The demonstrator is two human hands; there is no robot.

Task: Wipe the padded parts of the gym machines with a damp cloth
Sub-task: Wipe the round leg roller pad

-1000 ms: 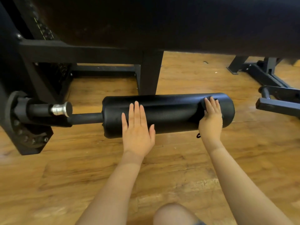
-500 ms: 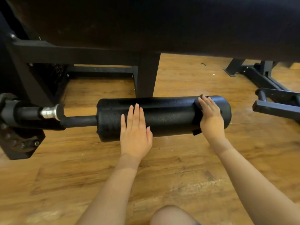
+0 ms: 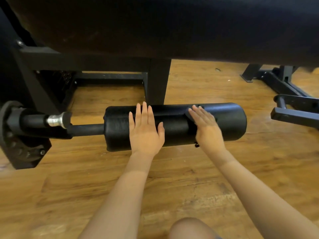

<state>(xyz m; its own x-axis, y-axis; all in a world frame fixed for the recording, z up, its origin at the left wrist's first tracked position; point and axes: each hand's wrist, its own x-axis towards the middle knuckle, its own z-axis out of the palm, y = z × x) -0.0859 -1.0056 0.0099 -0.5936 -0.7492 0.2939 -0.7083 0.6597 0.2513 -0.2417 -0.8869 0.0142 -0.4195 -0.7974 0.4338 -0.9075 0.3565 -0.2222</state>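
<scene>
I'm looking at a gym floor. A black roller pad [image 3: 174,125] sits on a steel bar [image 3: 87,129] that runs into a bolted pivot hub [image 3: 19,133], under a wide dark padded bench [image 3: 172,26] on a black square-tube frame [image 3: 158,81]. Another machine's black base [image 3: 283,87] stands to the right on the wood-plank floor [image 3: 86,178].

The wooden floor [image 3: 198,178] is warmly and evenly lit, the dark upper pad [image 3: 172,23] is left murky, and the right hand [image 3: 208,128] is motion-blurred.
</scene>
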